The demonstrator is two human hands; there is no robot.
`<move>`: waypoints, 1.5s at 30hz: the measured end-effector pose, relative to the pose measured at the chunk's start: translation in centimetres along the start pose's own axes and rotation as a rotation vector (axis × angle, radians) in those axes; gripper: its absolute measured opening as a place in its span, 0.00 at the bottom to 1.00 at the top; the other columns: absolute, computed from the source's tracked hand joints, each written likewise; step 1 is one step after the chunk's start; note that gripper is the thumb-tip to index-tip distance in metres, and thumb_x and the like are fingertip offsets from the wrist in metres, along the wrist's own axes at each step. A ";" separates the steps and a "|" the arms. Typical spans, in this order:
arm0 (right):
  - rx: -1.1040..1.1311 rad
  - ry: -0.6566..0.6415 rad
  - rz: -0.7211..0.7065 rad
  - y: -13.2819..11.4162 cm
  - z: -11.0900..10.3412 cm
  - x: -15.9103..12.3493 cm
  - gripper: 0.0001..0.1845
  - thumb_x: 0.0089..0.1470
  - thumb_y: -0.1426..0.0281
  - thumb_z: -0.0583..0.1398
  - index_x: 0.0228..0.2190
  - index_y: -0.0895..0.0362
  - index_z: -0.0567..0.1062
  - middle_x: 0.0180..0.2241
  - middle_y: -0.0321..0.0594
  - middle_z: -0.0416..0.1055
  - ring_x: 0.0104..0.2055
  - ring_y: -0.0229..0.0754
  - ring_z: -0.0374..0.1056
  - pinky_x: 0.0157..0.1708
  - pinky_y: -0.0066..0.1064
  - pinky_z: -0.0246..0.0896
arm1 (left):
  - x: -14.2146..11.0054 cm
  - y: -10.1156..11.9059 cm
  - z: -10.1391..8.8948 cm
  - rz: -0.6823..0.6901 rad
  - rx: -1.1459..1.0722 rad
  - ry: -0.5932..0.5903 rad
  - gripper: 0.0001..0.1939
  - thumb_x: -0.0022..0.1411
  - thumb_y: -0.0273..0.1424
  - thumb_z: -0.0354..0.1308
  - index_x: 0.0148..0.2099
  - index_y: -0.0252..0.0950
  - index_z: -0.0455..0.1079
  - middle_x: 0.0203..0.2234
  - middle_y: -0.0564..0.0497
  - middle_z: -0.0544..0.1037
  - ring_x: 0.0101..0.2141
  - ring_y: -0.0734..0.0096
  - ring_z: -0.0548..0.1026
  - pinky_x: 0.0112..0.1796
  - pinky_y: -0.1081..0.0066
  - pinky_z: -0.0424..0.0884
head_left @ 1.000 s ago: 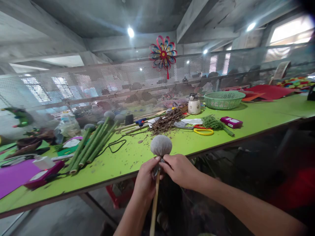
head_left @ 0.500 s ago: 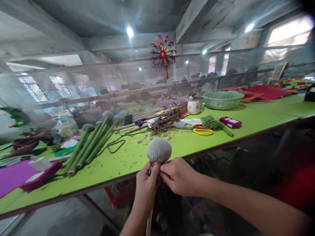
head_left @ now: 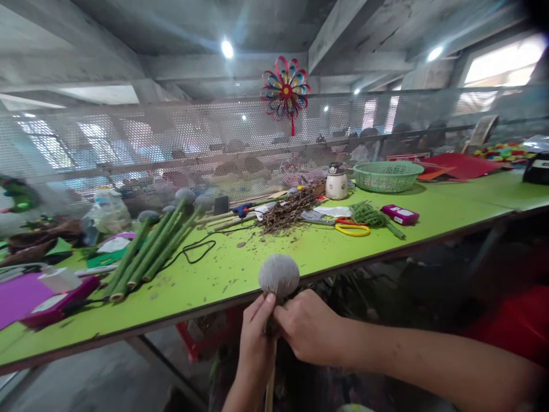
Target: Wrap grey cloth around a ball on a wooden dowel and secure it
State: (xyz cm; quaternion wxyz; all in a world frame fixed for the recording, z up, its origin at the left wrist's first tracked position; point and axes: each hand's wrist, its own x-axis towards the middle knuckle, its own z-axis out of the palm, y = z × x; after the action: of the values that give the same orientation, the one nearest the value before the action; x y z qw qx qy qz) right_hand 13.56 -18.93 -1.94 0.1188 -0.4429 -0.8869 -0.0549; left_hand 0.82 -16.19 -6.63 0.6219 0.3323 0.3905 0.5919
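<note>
A round head wrapped in grey fabric (head_left: 278,276) tops a pale stick (head_left: 270,383) just off the table's front edge. The fabric is gathered in folds at its underside. My left hand (head_left: 258,323) is closed round the neck below the head, its thumb pressed upward against the gathers. Against the same neck, from the right, my right hand (head_left: 309,327) is closed in a pinch; what lies between its fingers is hidden. Farther left on the table lie several green-wrapped sticks (head_left: 148,249) with similar grey heads.
On the green table (head_left: 240,269) are a heap of dry brown twigs (head_left: 291,209), yellow-and-red-handled scissors (head_left: 351,229), green string (head_left: 366,213), a purple box (head_left: 400,214), a green basket (head_left: 388,177) and a white bottle (head_left: 336,182). A black cable (head_left: 199,246) loops left of the middle.
Both hands and the grey-headed stick have moved slightly down. My right hand has curled tighter at the neck, and its knuckles have turned. The view has shifted a little.
</note>
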 end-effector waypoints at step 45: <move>0.549 0.401 0.404 -1.1 3.0 0.2 0.09 0.58 0.70 0.55 0.27 0.57 0.70 0.30 0.38 0.69 0.33 0.37 0.66 0.33 0.27 0.57 | 2.2 2.9 -2.3 -0.206 0.014 -0.413 0.09 0.53 0.33 0.64 0.35 0.32 0.76 0.24 0.51 0.76 0.25 0.75 0.72 0.30 0.76 0.69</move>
State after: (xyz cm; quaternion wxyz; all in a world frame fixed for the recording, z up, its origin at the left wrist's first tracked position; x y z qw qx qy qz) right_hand 12.12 -18.81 -4.82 0.4120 -0.5410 -0.7227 0.1234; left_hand -2.56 -13.91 -5.42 0.7435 0.4092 0.2910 0.4417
